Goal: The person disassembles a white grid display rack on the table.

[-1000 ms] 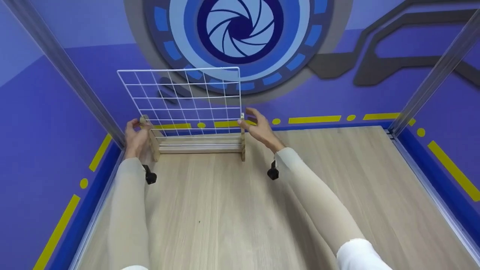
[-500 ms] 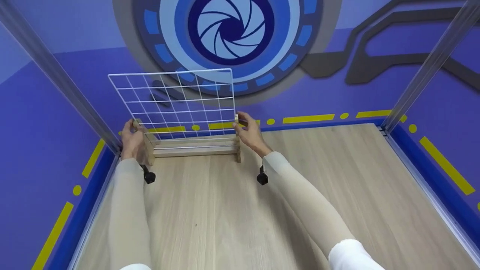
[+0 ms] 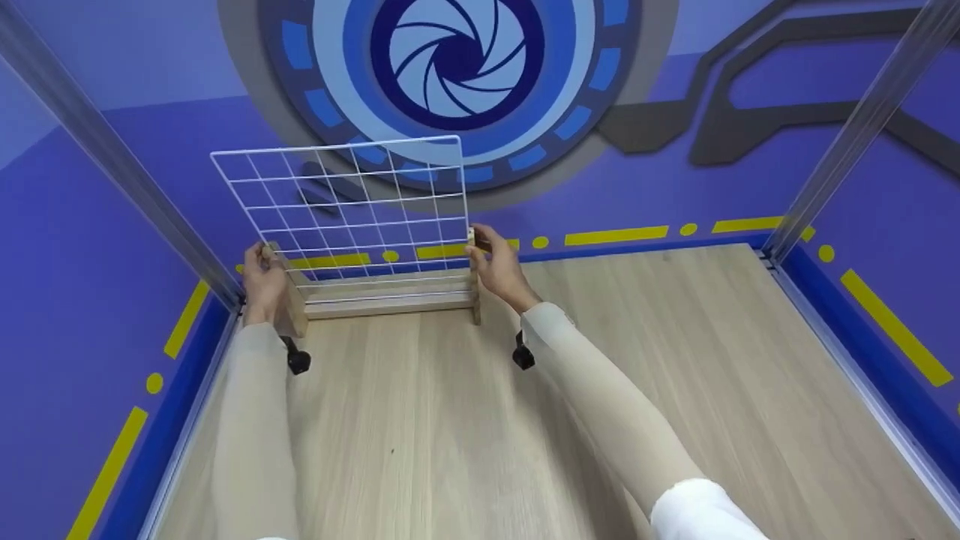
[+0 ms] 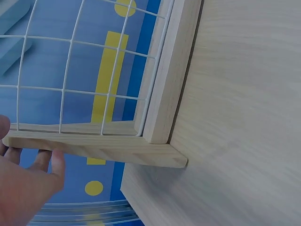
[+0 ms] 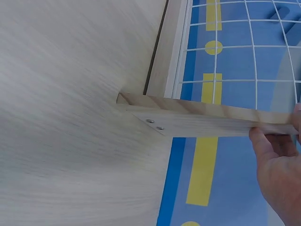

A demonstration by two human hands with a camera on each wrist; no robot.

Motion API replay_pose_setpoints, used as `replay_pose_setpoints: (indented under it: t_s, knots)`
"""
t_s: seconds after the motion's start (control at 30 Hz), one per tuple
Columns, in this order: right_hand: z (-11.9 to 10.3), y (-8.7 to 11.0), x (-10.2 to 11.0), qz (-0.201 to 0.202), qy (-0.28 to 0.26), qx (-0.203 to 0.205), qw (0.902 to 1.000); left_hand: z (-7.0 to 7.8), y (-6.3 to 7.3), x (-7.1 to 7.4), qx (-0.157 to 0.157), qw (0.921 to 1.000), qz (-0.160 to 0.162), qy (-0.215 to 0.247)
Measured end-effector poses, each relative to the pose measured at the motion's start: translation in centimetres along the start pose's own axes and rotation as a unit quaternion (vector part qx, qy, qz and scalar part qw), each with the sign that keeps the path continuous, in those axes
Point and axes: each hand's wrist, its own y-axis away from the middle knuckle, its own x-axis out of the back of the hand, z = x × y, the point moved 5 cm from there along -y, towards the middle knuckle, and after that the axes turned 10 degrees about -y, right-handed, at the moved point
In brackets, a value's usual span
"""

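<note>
A white wire grid (image 3: 337,145) stands upright, leaning a little, in a pale wooden stand (image 3: 390,306) toward the back left of the wooden table. My left hand (image 3: 264,289) grips the upper end of the stand's left side board (image 4: 108,149), thumb on one side and fingers on the other. At the opposite end, my right hand (image 3: 501,266) holds the top of the right side board (image 5: 202,123) between thumb and fingers. Two screws (image 5: 150,121) show low on that board's outer face. Part of each hand lies outside its wrist view.
Behind the stand rises a blue printed wall (image 3: 570,195) with yellow dashes. A metal post (image 3: 142,172) stands close to my left hand, in the corner. The wood-grain table (image 3: 450,420) stretches forward and right, bordered by a metal rail (image 3: 862,397).
My right hand's spread fingers have closed in on the right side board. My left hand has also settled onto its board. The head view has shifted slightly; the stand keeps nearly the same place.
</note>
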Motion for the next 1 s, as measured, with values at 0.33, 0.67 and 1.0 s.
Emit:
replay_pose_setpoints:
  t_s: [0.33, 0.67, 1.0]
  knots:
    - [0.1, 0.1, 0.0, -0.013, 0.014, -0.008, 0.9998, -1.0, 1.3, 1.3, -0.031, 0.9985, 0.005, -0.046]
    - [0.4, 0.6, 1.0, -0.013, -0.003, 0.016, 0.9998, -0.5, 1.9, 1.2, -0.052, 0.9920, 0.008, -0.115]
    - [0.6, 1.4, 2.3, -0.011, 0.002, 0.025, 0.9996, -0.1, 2.5, 0.5, -0.068, 0.9907, -0.005, -0.118]
